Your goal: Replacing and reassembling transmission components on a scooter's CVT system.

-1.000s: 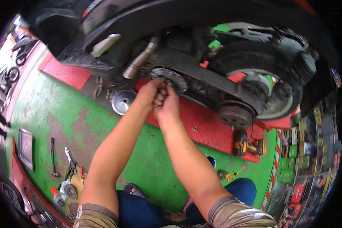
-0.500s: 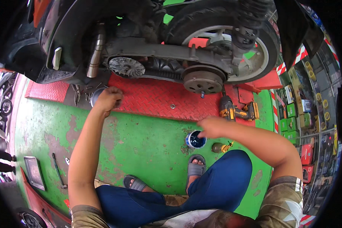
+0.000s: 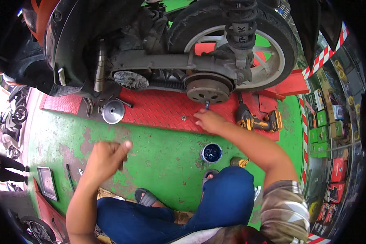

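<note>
My left hand (image 3: 109, 160) hovers low over the green floor, fingers curled and thumb out; what it holds, if anything, is hidden. My right hand (image 3: 207, 120), fingers apart, reaches over the red ramp (image 3: 150, 110) beside a small nut (image 3: 184, 118), holding nothing visible. Just beyond it a short blue-silver piece (image 3: 207, 105) sticks down from the clutch bell (image 3: 207, 91) of a scooter's exposed drive, left of which is a finned pulley (image 3: 130, 80). A cordless drill (image 3: 254, 121) lies right of my right hand; a tub of dark blue paste (image 3: 211, 153) stands below it.
Behind the drive is the rear wheel (image 3: 286, 44). A silver dish (image 3: 113, 112) and loose tools sit at left. A yellow tool (image 3: 239, 162) is near my knee. A metal tray (image 3: 47, 183), a standing person (image 3: 6, 166) and parked motorcycles (image 3: 16, 118) are left; stocked shelves (image 3: 325, 134) right.
My hands left the finned pulley and separated. My left hand came down toward me; my right hand went right, then up onto the ramp near the nut. The view shifted.
</note>
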